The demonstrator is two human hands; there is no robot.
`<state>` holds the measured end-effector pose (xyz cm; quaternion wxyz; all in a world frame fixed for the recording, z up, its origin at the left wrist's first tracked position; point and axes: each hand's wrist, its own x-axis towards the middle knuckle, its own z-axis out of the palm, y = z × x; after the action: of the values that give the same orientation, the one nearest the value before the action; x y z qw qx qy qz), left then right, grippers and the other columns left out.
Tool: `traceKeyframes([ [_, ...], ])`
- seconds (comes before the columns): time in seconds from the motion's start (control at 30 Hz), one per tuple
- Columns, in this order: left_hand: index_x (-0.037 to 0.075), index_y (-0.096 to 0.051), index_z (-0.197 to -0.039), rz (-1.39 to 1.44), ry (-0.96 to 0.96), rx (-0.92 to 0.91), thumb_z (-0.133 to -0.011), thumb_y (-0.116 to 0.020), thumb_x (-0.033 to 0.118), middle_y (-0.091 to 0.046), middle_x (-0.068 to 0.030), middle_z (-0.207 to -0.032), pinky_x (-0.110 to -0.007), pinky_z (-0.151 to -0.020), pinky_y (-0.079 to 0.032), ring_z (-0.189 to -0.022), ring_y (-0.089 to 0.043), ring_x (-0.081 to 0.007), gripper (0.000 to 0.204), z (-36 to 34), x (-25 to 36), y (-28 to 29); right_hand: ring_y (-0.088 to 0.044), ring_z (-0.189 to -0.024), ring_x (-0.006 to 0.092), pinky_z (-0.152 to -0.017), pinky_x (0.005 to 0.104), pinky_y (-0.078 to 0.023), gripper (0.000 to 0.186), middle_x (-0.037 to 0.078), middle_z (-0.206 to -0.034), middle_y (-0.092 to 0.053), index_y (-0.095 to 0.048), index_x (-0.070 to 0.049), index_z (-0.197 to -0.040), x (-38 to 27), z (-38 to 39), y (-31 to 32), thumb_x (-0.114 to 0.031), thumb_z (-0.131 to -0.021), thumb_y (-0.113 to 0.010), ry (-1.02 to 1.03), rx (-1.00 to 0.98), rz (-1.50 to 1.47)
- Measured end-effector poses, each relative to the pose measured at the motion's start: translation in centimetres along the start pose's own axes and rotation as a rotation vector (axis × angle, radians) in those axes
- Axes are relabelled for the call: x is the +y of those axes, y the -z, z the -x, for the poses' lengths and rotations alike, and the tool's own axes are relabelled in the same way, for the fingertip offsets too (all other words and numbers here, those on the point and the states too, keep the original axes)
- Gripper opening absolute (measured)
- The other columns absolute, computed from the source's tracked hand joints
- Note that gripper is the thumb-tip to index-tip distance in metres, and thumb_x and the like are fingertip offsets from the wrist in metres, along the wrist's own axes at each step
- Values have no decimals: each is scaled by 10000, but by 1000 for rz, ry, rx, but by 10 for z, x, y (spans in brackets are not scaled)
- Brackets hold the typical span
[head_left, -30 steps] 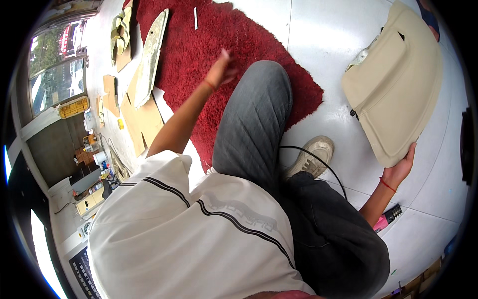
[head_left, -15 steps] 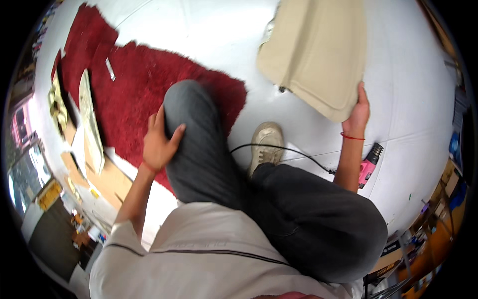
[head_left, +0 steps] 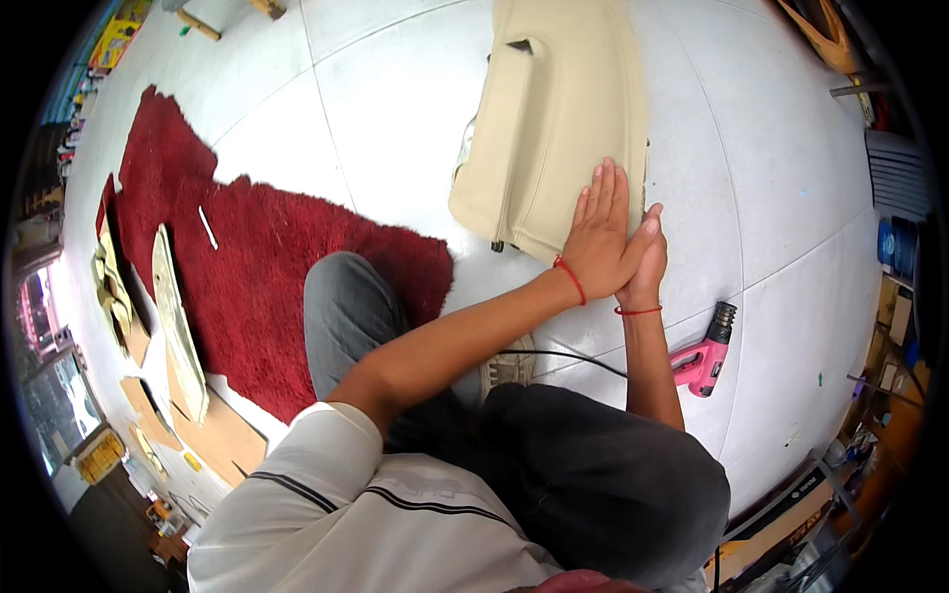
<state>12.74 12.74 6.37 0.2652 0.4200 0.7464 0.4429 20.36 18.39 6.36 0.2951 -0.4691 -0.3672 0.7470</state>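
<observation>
So the big beige panel was out in front of the person, a bit right of the middle, over the white tiled floor, long side running away from the body. Couldn't tell if it sat fully on the tiles or was tipped up a little. A small dark bit poked out at its near left edge.

The left hand reached across and lay palm down on the panel's near end, grip flattened out, fingers straight and close together, not pinching anything. The right hand was just beside it at the near right corner, partly covered by the left one, so I honestly can't tell whether that grip was pinching the edge or just touching it. Red cord on both wrists.

Pink heat gun lay on the floor to the right of the right forearm, black nozzle pointing away from the person. A black cable ran past the shoe and went out of sight behind that forearm.

Off to the left, a shaggy red rug with a thin white strip on it, and a long pale piece by its edge, near some cardboard.
</observation>
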Motion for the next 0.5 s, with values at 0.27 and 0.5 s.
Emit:
traceKeyframes([
  [0.27,-47,-184,-1613,-48,27,93,-1043,-398,516,-144,-216,-1710,-470,-1287,-83,-1598,-93,-330,830,-196,-41,-6,-670,-1060,195,-924,328,-537,577,149,-1234,-680,-593,77,-1316,-2,5,7,-438,-1116,-428,-44,2,123],
  [0.5,-22,-246,-1602,-188,-39,18,-1029,-420,518,-195,-190,-1704,-461,-1287,-105,-1589,-151,-309,806,-240,-78,19,-675,-1088,208,-939,337,-543,593,150,-1266,-673,-575,66,-1350,18,8,-2,-453,-1118,-406,-103,13,31],
])
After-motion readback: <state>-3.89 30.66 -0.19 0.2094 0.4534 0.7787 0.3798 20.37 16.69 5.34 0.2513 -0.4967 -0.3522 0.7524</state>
